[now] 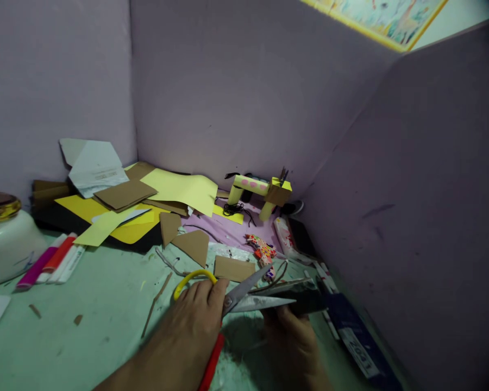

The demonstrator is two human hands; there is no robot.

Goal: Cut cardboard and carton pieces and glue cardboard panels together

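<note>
Walls: we see purple walls [244, 98] rise along the far and right edges of the table.
Table: its green cover [106, 304] spreads beneath our hands.
Paper pile: yellow sheets [183, 187], brown cardboard [125, 194] and a folded white sheet [98, 165] overlap toward the far left corner.
White rounded object: it [8, 250] stands at the left side of the table, cut off by our view.
Blue box: marked 2041, it [364, 345] lies along the right edge.
Left hand: ours [201, 307] has its fingers curled around the scissors.
Right hand: ours [293, 339] grasps a dark piece, thumb against it; we cannot make out every finger in the shadow.
Scissors: over the table's middle, the blades of the scissors [244, 290] stand parted, pointing toward the right edge.
Figure: a yellow four-legged figure [252, 187] stands near the far edge.
Dark piece: it [312, 305] is at the blade tips.
Markers: several [57, 258] lie beside the white rounded object.
Patterned cutout: it [263, 251] lies between the figure and the scissors.
</note>
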